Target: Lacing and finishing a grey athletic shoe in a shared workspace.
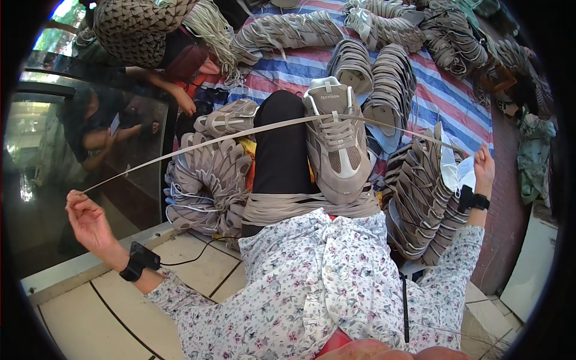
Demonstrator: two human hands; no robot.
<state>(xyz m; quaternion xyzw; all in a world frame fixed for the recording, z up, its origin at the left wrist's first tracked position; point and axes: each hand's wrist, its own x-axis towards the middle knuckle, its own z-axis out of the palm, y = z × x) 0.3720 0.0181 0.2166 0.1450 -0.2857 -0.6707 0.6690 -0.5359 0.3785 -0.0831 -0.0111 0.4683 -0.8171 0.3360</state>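
Observation:
A taupe-and-grey sneaker upper (348, 162) stands on my lap, its tongue up and its lower eyelets laced. From its upper eyelet area a flat beige shoelace (222, 137) stretches out to both sides. My left hand (90, 223) is far out at the left, fingers pinched on one lace end. Out at the right, my right hand (483, 171) is closed on the other end, raised beside a stack of uppers. Across my thighs, just below the sneaker upper, lies a bundle of loose beige laces (288, 210).
Nested uppers are piled at my left (210, 156) and right (417, 192). More rows (291, 33) lie on a striped sheet (447, 96). A glass panel (84, 156) stands at left. Another person's hand (185, 102) shows beyond it, near hanging laces (210, 30).

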